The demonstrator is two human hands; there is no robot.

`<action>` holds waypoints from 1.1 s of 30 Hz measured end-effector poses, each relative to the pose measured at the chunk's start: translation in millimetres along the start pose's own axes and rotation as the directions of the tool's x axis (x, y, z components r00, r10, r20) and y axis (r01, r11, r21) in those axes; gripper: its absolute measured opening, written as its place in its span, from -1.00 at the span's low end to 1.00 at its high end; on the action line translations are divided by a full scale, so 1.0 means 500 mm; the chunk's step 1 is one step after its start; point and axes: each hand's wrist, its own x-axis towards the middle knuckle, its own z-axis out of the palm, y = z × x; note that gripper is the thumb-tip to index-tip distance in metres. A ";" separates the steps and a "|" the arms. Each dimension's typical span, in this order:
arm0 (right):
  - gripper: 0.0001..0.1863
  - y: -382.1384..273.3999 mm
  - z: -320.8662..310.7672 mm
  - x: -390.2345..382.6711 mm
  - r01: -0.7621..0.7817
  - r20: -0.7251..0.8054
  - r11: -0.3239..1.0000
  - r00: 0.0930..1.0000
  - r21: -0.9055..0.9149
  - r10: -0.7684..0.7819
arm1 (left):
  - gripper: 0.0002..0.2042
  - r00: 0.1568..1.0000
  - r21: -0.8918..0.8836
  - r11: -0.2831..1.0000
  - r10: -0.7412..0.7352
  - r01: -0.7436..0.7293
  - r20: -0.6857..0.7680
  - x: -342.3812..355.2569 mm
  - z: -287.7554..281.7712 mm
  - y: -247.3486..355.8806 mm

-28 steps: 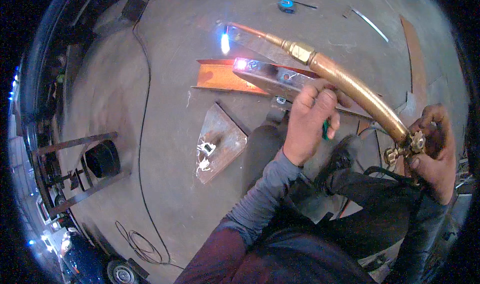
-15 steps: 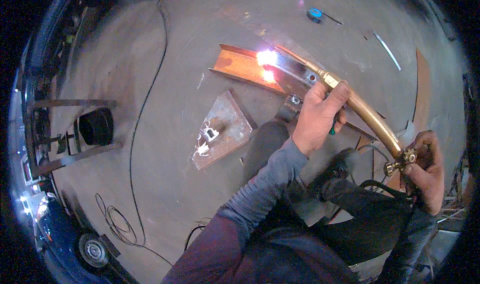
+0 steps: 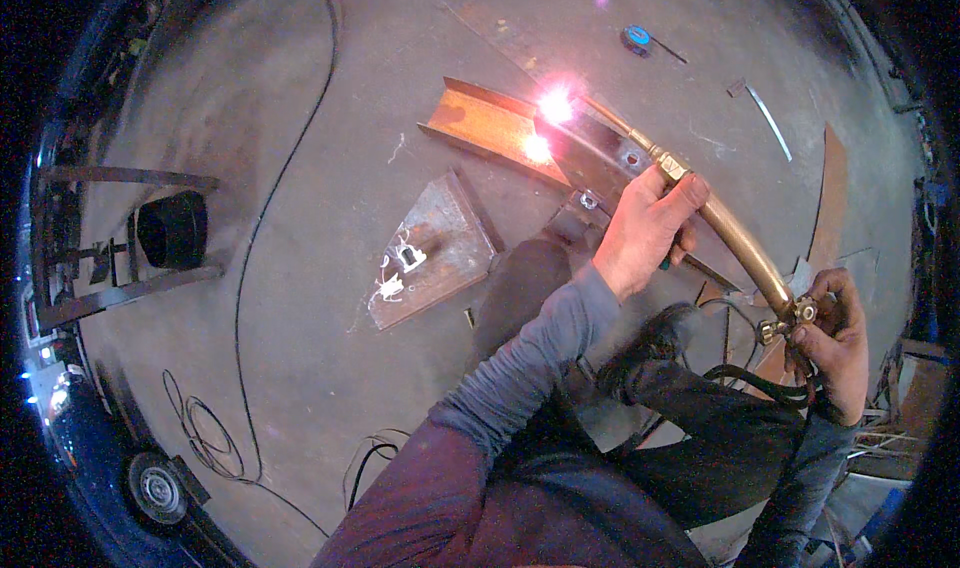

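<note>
My left hand (image 3: 640, 233) is closed around the neck of a brass cutting torch (image 3: 750, 245), with a small green item partly showing beneath its fingers. My right hand (image 3: 830, 343) grips the torch's valve end, where hoses hang down. The copper tip (image 3: 605, 111) points into a bright pink-white glare at a dark steel bar with holes (image 3: 605, 148); a second glow lies just below. Beside the bar, a rusty orange channel (image 3: 470, 116) rests on the floor. A triangular steel plate (image 3: 425, 283) with white-marked fittings lies nearer and to the left.
A blue tape measure (image 3: 635, 38), thin metal strip (image 3: 770, 123) and brown flat piece (image 3: 830, 198) lie beyond. A cable (image 3: 262, 218) crosses the floor on the left, near a steel frame (image 3: 125, 298) and a dark vehicle (image 3: 90, 468). My bent legs are below the work.
The torch tip has come down from above the workpiece to its end, where the glare has grown and turned pinker. My left hand now sits at the torch's neck. The view has shifted slightly.
</note>
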 end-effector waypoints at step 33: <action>-0.61 -0.003 0.003 0.003 0.030 0.023 0.999 0.999 -0.018 -0.030 | -0.67 1.000 0.022 1.000 0.001 -0.002 0.020 0.003 -0.007 0.003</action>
